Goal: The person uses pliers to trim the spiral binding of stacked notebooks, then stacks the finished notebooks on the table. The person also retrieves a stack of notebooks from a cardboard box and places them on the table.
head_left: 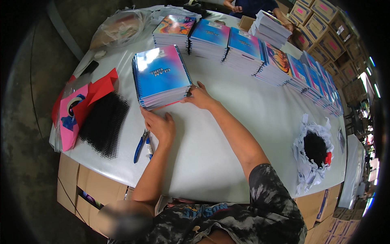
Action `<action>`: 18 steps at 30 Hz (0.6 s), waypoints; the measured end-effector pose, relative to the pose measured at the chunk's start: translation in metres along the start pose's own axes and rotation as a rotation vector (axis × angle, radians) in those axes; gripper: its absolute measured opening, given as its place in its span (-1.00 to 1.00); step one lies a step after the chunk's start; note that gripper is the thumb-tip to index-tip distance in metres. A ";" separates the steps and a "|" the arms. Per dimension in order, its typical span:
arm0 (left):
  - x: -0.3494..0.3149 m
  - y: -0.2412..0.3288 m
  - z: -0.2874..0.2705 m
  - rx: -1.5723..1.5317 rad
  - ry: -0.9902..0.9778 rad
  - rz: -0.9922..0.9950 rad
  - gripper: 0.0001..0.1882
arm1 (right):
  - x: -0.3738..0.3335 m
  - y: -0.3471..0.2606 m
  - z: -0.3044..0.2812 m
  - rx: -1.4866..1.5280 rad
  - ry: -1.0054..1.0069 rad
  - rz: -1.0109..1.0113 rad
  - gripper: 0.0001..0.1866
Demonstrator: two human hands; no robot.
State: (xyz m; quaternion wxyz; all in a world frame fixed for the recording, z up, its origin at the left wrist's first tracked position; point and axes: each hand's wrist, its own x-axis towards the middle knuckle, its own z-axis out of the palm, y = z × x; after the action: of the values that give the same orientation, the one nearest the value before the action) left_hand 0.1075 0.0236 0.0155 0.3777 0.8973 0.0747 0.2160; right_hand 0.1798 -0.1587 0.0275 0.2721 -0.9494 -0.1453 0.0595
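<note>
A stack of spiral-bound notebooks (162, 75) with blue and pink covers stands on the white-covered table (211, 158) in front of me. My left hand (159, 125) holds the stack's near left corner low down, thumb apart from the fingers. At the near right corner, my right hand (199, 96) grips the lower edge. A thin red strip (168, 105) shows beneath the stack between my hands. Close to my left wrist lie blue-handled pliers (139, 148) and a slim blue-and-white tool (149, 147).
Black plastic spiral coils (106, 124) lie left, beside red sheets (103, 86) and a tape roll (74, 105). More notebook stacks (243, 46) line the far side. A crumpled white wrapper (300, 156) holds black material at right. Across the table, another person (254, 6) handles books.
</note>
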 end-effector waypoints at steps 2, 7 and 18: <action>0.011 -0.007 0.000 -0.018 0.023 -0.016 -0.02 | 0.017 -0.004 0.007 -0.030 0.017 -0.024 -0.32; 0.021 -0.013 0.000 -0.153 -0.065 -0.068 0.01 | 0.052 -0.014 0.021 -0.065 0.055 -0.076 -0.28; 0.100 0.011 0.046 -0.515 0.130 -0.297 0.12 | 0.108 -0.032 0.036 -0.135 0.178 -0.126 -0.23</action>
State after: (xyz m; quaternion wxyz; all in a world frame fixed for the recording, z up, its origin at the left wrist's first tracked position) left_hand 0.2168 0.0156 0.0277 0.6145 0.7357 0.1719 0.2270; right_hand 0.2680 -0.0819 0.0107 0.2224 -0.9561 -0.1837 -0.0522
